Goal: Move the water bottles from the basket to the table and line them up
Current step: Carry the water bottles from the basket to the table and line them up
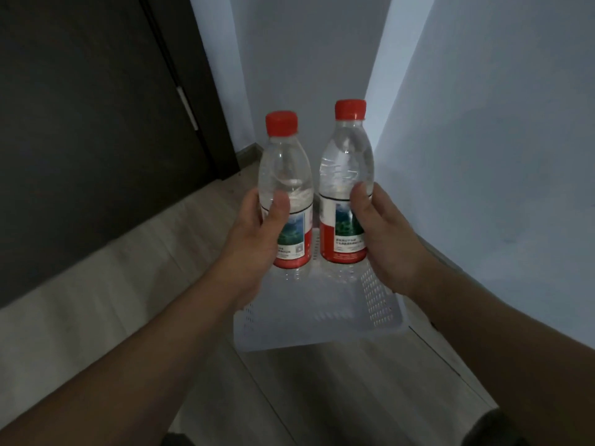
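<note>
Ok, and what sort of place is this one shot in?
Probably a dim corner of a room or hallway in a home. It has a wood-plank floor, a dark door and plain white walls, and a white basket sits on the floor.

Count, single head view.
Water bottles: 2, the left bottle (286, 188) and the right bottle (346, 169).
Red caps: 2, the left cap (281, 123) and the right cap (350, 109), one per bottle.
Printed labels: 2, one per bottle.
Hands: 2, the left hand (254, 239) and the right hand (383, 233), each gripping 1 bottle.
White perforated basket (322, 317): 1.
Dark door (96, 123): 1.
</note>
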`<state>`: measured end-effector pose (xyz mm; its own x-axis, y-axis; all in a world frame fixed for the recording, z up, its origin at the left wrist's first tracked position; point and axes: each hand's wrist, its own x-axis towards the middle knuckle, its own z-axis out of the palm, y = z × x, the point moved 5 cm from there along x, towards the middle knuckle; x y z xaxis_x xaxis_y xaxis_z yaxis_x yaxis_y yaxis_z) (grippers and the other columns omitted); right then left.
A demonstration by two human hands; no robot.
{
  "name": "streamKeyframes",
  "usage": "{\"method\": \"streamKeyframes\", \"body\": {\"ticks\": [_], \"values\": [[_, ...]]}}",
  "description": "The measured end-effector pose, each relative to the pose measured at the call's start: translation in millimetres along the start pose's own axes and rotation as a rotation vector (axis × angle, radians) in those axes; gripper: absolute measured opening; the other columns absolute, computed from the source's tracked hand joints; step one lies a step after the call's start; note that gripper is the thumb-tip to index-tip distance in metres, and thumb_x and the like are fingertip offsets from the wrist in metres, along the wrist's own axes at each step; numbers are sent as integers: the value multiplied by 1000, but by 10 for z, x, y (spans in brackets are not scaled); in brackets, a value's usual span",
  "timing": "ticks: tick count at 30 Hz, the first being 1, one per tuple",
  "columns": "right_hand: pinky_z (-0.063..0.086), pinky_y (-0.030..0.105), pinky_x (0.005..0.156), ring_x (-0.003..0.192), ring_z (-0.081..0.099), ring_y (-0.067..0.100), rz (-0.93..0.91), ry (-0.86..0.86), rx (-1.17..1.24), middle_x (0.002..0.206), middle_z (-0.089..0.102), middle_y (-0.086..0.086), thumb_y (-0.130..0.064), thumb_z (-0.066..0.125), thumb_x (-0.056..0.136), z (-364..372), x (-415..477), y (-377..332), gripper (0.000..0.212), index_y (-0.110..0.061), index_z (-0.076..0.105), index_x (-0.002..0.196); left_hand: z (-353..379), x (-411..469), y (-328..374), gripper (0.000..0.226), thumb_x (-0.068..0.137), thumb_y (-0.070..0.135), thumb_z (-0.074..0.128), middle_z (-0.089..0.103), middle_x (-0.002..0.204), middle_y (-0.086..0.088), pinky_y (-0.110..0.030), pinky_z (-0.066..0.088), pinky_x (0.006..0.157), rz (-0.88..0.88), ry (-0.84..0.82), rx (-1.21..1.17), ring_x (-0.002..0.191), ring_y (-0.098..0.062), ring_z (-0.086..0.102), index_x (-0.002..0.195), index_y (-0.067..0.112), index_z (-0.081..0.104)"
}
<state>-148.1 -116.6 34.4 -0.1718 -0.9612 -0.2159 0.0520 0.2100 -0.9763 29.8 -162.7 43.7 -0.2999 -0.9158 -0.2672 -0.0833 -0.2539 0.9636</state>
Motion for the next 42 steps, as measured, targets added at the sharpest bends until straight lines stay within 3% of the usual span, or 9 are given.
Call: {"method": "streamKeyframes", "body": {"ticks": [4,8,10,16,20,24,33,36,42], "values": [[55,54,102,111,72,19,79,-27,-51,125,72,-5,-87,52,78,51,-39,31,79,-35,52,139,-1,-42,35,64,72,71,39,65,110,17,-27,52,80,-69,43,15,101,-8,65,128,42,51],[60,44,93,98,75,13,61,-6,-81,108,77,-12,-54,76,72,53,-58,52,51,-40,61,119,-14,-81,-2,33,75,52,69,59,88,28,-12,47,55,-79,26,121,73,2,63,102,45,51],[61,29,83,90,75,9,52,34,-174,99,76,-16,-51,78,71,35,-50,37,44,-41,62,111,-39,-50,-40,40,75,42,81,61,87,28,-7,44,46,-77,36,174,69,5,66,105,45,54],[55,20,67,88,67,10,18,184,-592,103,66,-10,-42,83,84,-213,14,41,47,-32,50,117,-221,46,-98,55,71,43,90,66,102,24,-12,50,70,171,8,667,91,3,66,116,42,58],[56,46,90,104,65,24,-115,244,-1151,122,63,1,-61,76,83,-398,15,-15,71,-27,46,137,-201,82,-148,55,71,49,85,68,107,13,-33,54,86,305,-106,1215,97,-10,64,119,36,61],[51,52,96,104,66,32,-312,276,-1698,121,67,7,-46,82,82,-369,-8,-90,66,-23,54,136,-128,18,-143,66,61,45,87,70,104,2,-45,50,89,515,-162,1577,95,-25,66,120,27,64],[50,54,96,101,67,35,-233,232,-1681,116,70,10,-42,88,73,-325,-226,-464,71,-23,58,134,45,-209,258,69,50,36,93,70,94,-2,-46,47,84,624,-180,1722,87,-28,64,111,21,66],[47,54,102,109,65,33,-148,228,-1590,125,67,7,-48,79,83,-346,-536,-1037,65,-26,54,139,109,-544,866,64,54,29,89,69,95,-3,-46,42,87,623,-192,1712,87,-29,62,113,21,65],[53,51,87,89,69,36,-175,292,-1549,106,72,11,-38,87,75,-426,-1304,-2984,60,-17,65,126,256,-1319,2784,67,53,34,92,70,97,-2,-47,45,88,544,-285,1678,91,-29,65,113,22,64]]}}
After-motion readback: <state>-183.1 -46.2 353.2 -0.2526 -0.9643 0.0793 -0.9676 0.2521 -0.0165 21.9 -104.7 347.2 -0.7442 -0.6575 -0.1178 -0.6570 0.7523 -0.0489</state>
